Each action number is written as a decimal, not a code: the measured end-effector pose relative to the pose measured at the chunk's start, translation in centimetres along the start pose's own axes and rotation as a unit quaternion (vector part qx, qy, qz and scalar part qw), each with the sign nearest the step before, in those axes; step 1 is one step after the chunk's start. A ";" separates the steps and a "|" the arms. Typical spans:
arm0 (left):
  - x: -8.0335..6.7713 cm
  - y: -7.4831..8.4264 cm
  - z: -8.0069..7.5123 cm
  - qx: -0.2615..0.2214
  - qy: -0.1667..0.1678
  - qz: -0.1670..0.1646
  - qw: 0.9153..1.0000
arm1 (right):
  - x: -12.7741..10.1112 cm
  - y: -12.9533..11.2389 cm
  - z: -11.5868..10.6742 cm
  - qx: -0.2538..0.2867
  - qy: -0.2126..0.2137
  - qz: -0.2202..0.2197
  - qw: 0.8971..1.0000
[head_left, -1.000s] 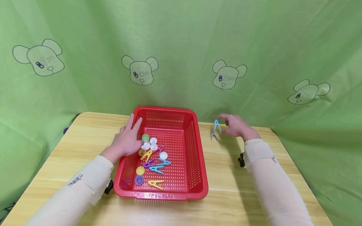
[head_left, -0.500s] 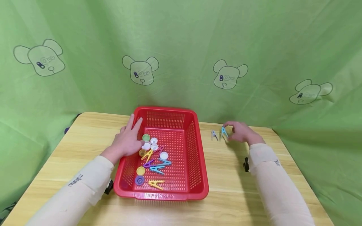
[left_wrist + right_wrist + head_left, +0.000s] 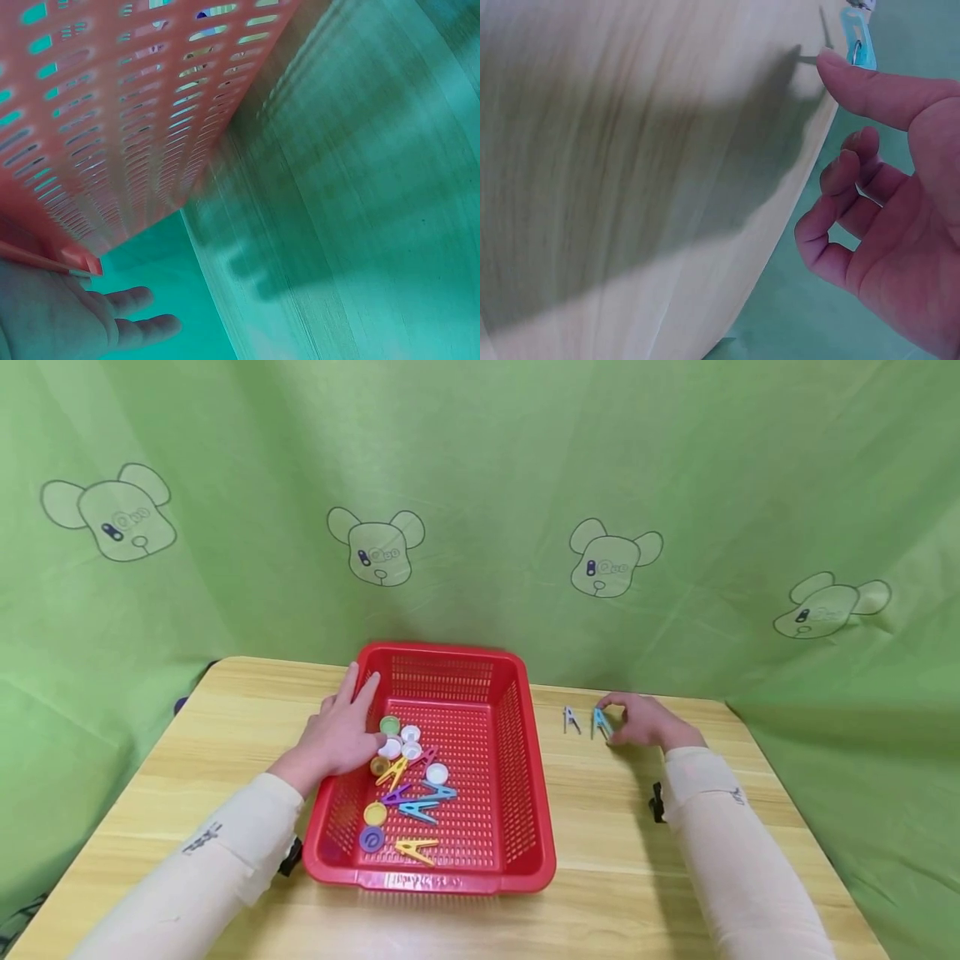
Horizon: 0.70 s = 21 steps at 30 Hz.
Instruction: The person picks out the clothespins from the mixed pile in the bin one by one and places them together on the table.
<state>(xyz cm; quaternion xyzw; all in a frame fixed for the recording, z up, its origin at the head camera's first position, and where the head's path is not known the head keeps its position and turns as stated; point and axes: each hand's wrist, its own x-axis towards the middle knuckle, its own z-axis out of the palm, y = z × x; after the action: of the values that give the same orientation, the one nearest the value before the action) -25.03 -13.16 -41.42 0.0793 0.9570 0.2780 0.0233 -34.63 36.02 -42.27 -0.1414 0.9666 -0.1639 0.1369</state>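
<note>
- The wooden counter [image 3: 225,727] carries a red basket [image 3: 525,793] in the middle.
- Your left hand [image 3: 341,735] rests flat on the basket's left rim, fingers straight, holding nothing.
- Your right hand [image 3: 645,724] sits by the blue clip [image 3: 602,723], thumb just touching it; I cannot tell if it pinches it.
- A grey clip [image 3: 571,719] stands just beside the blue one.
- It looks like two clips are out; several clips and caps [image 3: 408,781] wait in the basket.

The head view is bright and evenly lit, sharp, with soft shadows beside the red basket [image 3: 517,827] and bowed edges. Both wrist views are blurred and tinted; the right hand [image 3: 900,187] casts a broad dark shadow across the table [image 3: 592,225].
</note>
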 end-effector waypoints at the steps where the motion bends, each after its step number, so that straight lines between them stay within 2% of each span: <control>1: 0.0 0.0 0.0 0.001 0.000 0.000 1.000 | 0.1 0.1 0.1 -0.004 -0.001 -0.001 1.000; 9: -0.1 -0.1 -0.2 0.003 0.004 0.000 1.000 | 0.7 0.7 0.5 -0.003 -0.021 0.006 1.000; 21: 0.1 0.1 -0.1 0.014 0.000 0.001 1.000 | 1.3 1.7 0.8 -0.020 -0.022 0.009 1.000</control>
<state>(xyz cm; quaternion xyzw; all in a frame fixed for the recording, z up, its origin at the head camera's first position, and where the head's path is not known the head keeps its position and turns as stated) -25.16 -13.12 -41.31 0.0808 0.9607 0.2648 0.0222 -36.00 36.89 -43.87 -0.1392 0.9677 -0.1402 0.1563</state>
